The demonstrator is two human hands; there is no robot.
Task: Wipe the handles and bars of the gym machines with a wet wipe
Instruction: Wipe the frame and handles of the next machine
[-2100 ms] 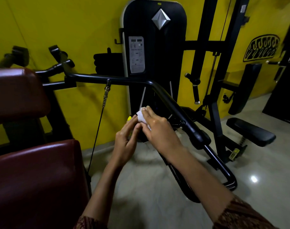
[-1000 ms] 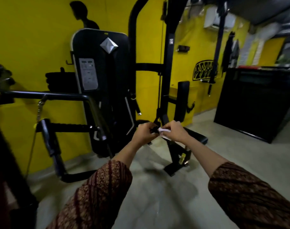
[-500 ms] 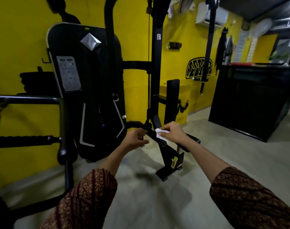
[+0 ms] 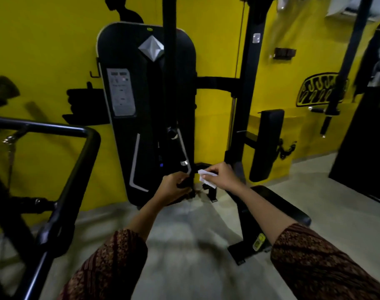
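Observation:
A small white wet wipe (image 4: 203, 177) is pinched in my right hand (image 4: 220, 177), held out in front of the black weight-stack machine (image 4: 128, 100). My left hand (image 4: 173, 187) is closed around the lower end of a black vertical bar (image 4: 169, 87) that hangs down in front of the machine's shroud. The wipe sits just right of that bar's lower end, close to it; whether they touch I cannot tell. Both forearms reach forward from patterned dark-red sleeves.
A black bent handle bar (image 4: 76, 161) of the neighbouring machine fills the lower left. A padded seat (image 4: 277, 204) and upright pad (image 4: 267, 146) stand to the right. The yellow wall is behind, a dark cabinet (image 4: 366, 148) is at far right, and the grey floor (image 4: 189, 245) lies below.
The view has swung back left and closer to the weight-stack machine. My left hand has closed on the hanging bar's lower end; my right hand still carries the wipe beside it.

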